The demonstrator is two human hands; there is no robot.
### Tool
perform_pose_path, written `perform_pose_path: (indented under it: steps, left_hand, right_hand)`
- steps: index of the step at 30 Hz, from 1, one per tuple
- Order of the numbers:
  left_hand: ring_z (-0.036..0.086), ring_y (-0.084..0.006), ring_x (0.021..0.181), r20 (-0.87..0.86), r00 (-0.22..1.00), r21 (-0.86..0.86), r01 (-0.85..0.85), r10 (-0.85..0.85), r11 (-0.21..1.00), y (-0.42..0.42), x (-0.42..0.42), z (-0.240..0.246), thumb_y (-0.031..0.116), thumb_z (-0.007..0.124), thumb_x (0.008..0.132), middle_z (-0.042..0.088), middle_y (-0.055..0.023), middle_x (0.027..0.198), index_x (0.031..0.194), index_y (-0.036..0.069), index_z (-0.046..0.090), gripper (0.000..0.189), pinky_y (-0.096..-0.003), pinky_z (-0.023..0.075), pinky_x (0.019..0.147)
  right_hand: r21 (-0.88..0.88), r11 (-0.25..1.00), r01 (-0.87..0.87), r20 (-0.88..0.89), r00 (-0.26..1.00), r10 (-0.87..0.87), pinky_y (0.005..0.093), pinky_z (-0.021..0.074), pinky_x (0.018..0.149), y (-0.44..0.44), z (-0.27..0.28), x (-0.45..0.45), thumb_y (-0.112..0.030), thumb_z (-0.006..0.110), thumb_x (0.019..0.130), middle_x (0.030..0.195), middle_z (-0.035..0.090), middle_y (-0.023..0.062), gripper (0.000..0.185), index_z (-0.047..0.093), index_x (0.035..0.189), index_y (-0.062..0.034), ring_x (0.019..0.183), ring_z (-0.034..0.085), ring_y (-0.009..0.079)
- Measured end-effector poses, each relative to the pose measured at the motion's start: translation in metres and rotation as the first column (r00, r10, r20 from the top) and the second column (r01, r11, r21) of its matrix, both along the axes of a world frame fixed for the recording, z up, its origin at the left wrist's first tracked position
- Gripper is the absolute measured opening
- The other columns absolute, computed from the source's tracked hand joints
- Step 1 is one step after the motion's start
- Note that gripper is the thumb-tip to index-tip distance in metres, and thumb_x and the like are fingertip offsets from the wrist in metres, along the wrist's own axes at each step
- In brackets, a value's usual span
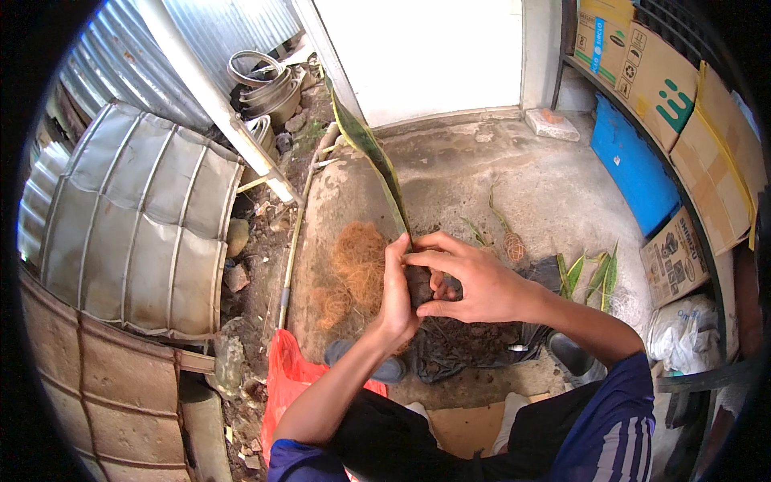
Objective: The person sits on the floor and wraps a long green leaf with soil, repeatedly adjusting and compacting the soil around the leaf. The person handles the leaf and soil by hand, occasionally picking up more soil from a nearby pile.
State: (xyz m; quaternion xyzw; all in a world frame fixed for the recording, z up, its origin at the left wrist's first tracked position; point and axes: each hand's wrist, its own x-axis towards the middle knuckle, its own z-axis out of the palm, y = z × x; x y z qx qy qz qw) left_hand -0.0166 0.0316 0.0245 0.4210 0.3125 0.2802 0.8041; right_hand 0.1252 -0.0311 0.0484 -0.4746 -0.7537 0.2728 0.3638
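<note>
A long snake plant leaf (380, 162) with yellow edges stands up from between my hands, its base in a dark clump of soil (419, 285). My left hand (397, 292) is wrapped round the left side of the clump and leaf base. My right hand (473, 280) touches the clump from the right, fingers curved, with a gap between thumb and forefinger. Orange-brown coir fibre (361, 259) lies on the concrete beyond my left hand. Below my hands, loose dark soil (470, 343) lies on a black plastic bag (430, 367).
A small plant with a fibre-wrapped root ball (514, 247) and cut snake plant leaves (602, 274) lie ahead and right. A red plastic bag (283, 367) is at left, near grey footwear (391, 369). Cardboard boxes (656, 90) line the right; metal sheets (144, 223) stand left.
</note>
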Motion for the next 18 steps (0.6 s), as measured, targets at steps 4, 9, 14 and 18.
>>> perform_pose_path:
  steps: [4, 9, 14, 18]
  left_hand:
    - [0.048, -0.0158, 0.056, 0.051, 0.996, -0.047, -0.074, 0.076, 0.996, -0.006, 0.004, 0.006, 0.060, 0.030, 0.093, 0.043, -0.0033, 0.059, 0.081, 0.006, 0.050, 0.060, -0.0328, 0.0468, 0.057]
    - [0.047, -0.0155, 0.057, 0.078, 0.992, -0.041, -0.092, 0.095, 0.995, -0.005, 0.005, 0.001, 0.054, 0.031, 0.096, 0.042, -0.0030, 0.059, 0.082, 0.005, 0.051, 0.055, -0.0316, 0.0469, 0.055]
    - [0.046, -0.0119, 0.044, 0.020, 0.993, 0.043, -0.119, 0.118, 0.992, 0.014, 0.005, -0.007, 0.050, 0.045, 0.096, 0.040, -0.0016, 0.052, 0.070, 0.005, 0.049, 0.052, -0.0307, 0.0520, 0.047]
    - [0.041, -0.0080, 0.038, -0.005, 0.983, -0.036, -0.185, 0.185, 0.982, 0.031, -0.003, -0.014, 0.041, 0.058, 0.094, 0.041, 0.0018, 0.051, 0.067, 0.010, 0.045, 0.043, -0.0227, 0.0323, 0.034]
  right_hand:
    - [0.005, 1.000, 0.016, 0.034, 0.999, -0.017, 0.0309, 0.0549, 0.073, 0.003, -0.004, -0.003, -0.022, 0.075, 0.080, 0.125, 0.046, 0.0125, 0.055, 0.052, 0.127, -0.0059, 0.083, 0.064, 0.0189]
    - [0.014, 0.998, 0.068, 0.120, 0.990, -0.069, 0.0314, 0.0538, 0.075, -0.001, 0.001, -0.007, -0.020, 0.075, 0.080, 0.125, 0.046, 0.0122, 0.052, 0.053, 0.125, -0.0045, 0.085, 0.064, 0.0187]
    - [0.076, 0.997, 0.019, -0.078, 0.997, -0.013, 0.0308, 0.0529, 0.078, 0.014, -0.017, 0.006, -0.023, 0.075, 0.081, 0.125, 0.048, 0.0111, 0.053, 0.053, 0.125, -0.0042, 0.088, 0.064, 0.0174]
    - [-0.015, 0.986, 0.167, -0.279, 0.946, -0.164, 0.0324, 0.0511, 0.082, 0.043, -0.045, 0.034, -0.029, 0.068, 0.088, 0.119, 0.058, 0.0109, 0.047, 0.055, 0.125, -0.0042, 0.096, 0.062, 0.0197]
